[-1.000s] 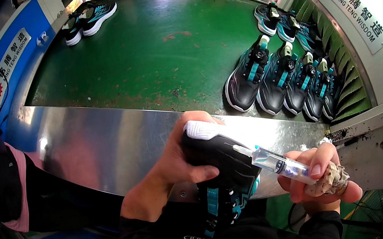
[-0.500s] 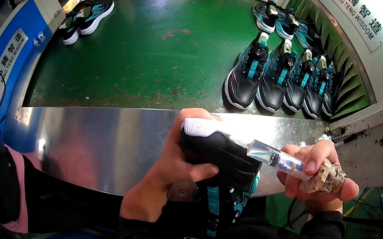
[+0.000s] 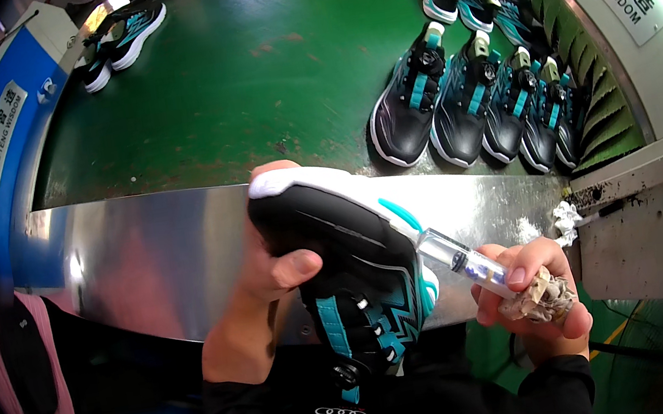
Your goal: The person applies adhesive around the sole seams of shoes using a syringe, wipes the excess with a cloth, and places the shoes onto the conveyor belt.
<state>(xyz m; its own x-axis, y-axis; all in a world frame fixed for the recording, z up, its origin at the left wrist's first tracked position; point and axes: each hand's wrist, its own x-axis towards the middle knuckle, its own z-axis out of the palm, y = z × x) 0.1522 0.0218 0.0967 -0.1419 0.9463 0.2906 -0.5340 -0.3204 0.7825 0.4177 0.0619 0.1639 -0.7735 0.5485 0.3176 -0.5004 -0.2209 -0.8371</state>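
My left hand (image 3: 262, 273) grips a black sneaker (image 3: 335, 232) with a white sole and teal trim. The shoe is turned on its side above the steel ledge, toe up and away from me, its straps and dial hanging toward my chest. My right hand (image 3: 553, 255) is closed round a clear syringe (image 3: 448, 253) with bluish bits inside its barrel. The syringe's front end is at the seam between upper and sole, near a teal sole patch; whether it touches cannot be told. A crumpled beige wad (image 3: 544, 299) is held in the same hand, at the syringe's rear.
Several similar sneakers (image 3: 461, 102) stand at the right of the green conveyor belt (image 3: 244, 83), beside green curtain strips (image 3: 597, 90). Another pair (image 3: 127, 40) sits far left. A steel ledge (image 3: 141, 252) crosses in front of me. White crumpled tissue (image 3: 565, 222) lies at its right end.
The sneaker has turned in my left hand, showing more of its side and laces. The syringe has moved slightly left along with it, farther along the sole seam. The whole view has shifted a little.
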